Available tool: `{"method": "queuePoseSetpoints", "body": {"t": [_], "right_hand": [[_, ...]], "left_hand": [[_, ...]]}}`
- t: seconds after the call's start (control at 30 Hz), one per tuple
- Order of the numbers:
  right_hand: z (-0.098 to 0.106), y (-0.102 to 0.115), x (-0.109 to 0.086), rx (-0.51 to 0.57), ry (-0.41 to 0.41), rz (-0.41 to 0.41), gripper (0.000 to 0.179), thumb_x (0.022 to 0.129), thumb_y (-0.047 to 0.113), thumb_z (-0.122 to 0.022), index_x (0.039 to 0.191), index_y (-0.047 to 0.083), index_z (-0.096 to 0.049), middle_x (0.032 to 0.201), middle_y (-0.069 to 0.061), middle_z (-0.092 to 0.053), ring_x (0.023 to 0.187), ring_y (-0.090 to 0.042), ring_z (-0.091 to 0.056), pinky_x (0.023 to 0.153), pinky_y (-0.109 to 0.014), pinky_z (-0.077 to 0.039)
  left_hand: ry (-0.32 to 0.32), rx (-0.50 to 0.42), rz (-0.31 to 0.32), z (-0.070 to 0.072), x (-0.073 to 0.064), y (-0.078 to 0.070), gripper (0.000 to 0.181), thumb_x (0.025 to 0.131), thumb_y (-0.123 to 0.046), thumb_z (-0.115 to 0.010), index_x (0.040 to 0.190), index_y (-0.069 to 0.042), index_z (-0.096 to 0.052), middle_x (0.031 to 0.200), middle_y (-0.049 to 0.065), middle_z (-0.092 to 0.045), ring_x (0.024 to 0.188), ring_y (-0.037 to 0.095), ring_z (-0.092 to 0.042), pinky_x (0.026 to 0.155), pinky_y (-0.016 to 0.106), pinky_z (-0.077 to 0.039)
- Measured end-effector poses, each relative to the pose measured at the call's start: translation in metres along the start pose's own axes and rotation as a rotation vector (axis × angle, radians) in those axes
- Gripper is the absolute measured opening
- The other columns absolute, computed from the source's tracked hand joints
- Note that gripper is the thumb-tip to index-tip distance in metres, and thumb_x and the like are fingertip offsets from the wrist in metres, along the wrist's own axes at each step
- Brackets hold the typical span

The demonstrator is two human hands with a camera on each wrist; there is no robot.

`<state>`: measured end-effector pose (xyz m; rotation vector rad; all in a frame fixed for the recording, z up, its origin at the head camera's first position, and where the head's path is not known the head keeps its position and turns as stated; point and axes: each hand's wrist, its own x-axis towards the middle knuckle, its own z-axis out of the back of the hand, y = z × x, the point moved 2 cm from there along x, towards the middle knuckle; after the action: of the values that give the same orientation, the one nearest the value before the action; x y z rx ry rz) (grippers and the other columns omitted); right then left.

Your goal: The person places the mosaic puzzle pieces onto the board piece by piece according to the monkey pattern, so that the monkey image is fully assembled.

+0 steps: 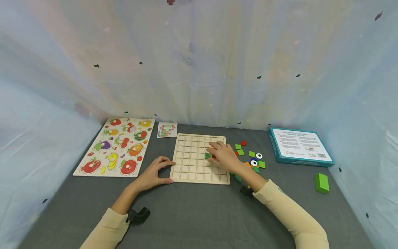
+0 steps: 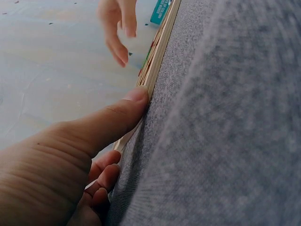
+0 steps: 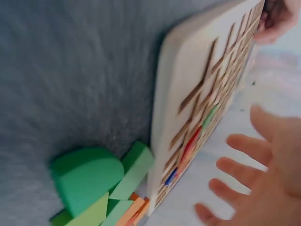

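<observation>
The wooden grid board (image 1: 189, 166) lies flat in the middle. My left hand (image 1: 153, 175) touches its left edge, thumb and forefinger spread apart; in the left wrist view the thumb (image 2: 113, 117) rests against the rim. Over the board's right half is my right hand (image 1: 225, 157), its fingers (image 3: 244, 146) spread with nothing between them. Beneath it, a green piece (image 1: 207, 156), a red piece (image 3: 190, 143) and a blue piece (image 3: 170, 176) sit in the grid, partly hidden in the head view.
Loose coloured pieces (image 1: 252, 154) lie right of the board, some against its edge. A pattern card (image 1: 167, 130) is behind it, a fruit puzzle board (image 1: 119, 148) to the left. At the right are a teal box (image 1: 303, 147) and a green block (image 1: 321, 183).
</observation>
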<state>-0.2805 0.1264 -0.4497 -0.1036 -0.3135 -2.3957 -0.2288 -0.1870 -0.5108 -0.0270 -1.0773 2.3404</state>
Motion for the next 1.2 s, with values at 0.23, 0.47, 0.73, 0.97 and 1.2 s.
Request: {"method": "queuePoseSetpoints", "body": {"t": [0.23,0.47,0.73,0.97,1.2], "right_hand": [[-0.003,0.014,-0.024,0.035,0.274,-0.029,0.063,0.106,0.044,-0.044,0.155,0.007,-0.035,0.161,-0.012,-0.029,0.148,-0.043,-0.014,0.109,-0.071,-0.014],[0.008,-0.009,-0.037,0.118,0.154,-0.091,0.056,0.104,0.031,-0.055,0.150,0.001,-0.043,0.155,-0.022,-0.035,0.144,-0.045,-0.025,0.107,-0.072,-0.020],[0.037,-0.081,-0.093,0.138,-0.062,-0.406,0.031,0.089,0.002,-0.073,0.118,-0.007,-0.067,0.111,-0.024,-0.057,0.094,-0.037,-0.057,0.079,-0.053,-0.048],[0.036,-0.110,-0.132,0.208,-0.006,-0.471,0.023,0.086,0.002,-0.075,0.104,-0.010,-0.066,0.092,-0.020,-0.056,0.080,-0.030,-0.053,0.069,-0.045,-0.046],[0.027,-0.119,-0.136,0.225,-0.036,-0.498,0.018,0.084,0.001,-0.077,0.098,-0.006,-0.066,0.087,-0.014,-0.055,0.076,-0.026,-0.049,0.068,-0.042,-0.042]], "left_hand": [[-0.009,0.002,-0.003,-0.002,0.000,-0.001,0.065,0.081,-0.035,-0.084,0.137,-0.011,-0.061,0.128,0.004,-0.048,0.118,0.025,-0.045,0.099,0.055,-0.038],[-0.006,0.002,-0.005,-0.003,-0.001,-0.001,0.064,0.082,-0.036,-0.083,0.137,-0.012,-0.060,0.129,0.004,-0.048,0.119,0.025,-0.045,0.099,0.054,-0.038],[-0.010,-0.006,0.005,-0.001,0.000,-0.003,0.064,0.082,-0.036,-0.084,0.136,-0.012,-0.061,0.128,0.004,-0.048,0.119,0.025,-0.045,0.099,0.055,-0.038],[-0.006,-0.006,0.013,0.000,0.000,-0.004,0.065,0.081,-0.036,-0.084,0.136,-0.010,-0.061,0.129,0.005,-0.048,0.120,0.027,-0.044,0.100,0.056,-0.038],[-0.002,-0.004,0.018,0.000,0.000,-0.005,0.065,0.081,-0.036,-0.084,0.136,-0.010,-0.061,0.128,0.005,-0.048,0.119,0.027,-0.045,0.099,0.056,-0.038]]}}
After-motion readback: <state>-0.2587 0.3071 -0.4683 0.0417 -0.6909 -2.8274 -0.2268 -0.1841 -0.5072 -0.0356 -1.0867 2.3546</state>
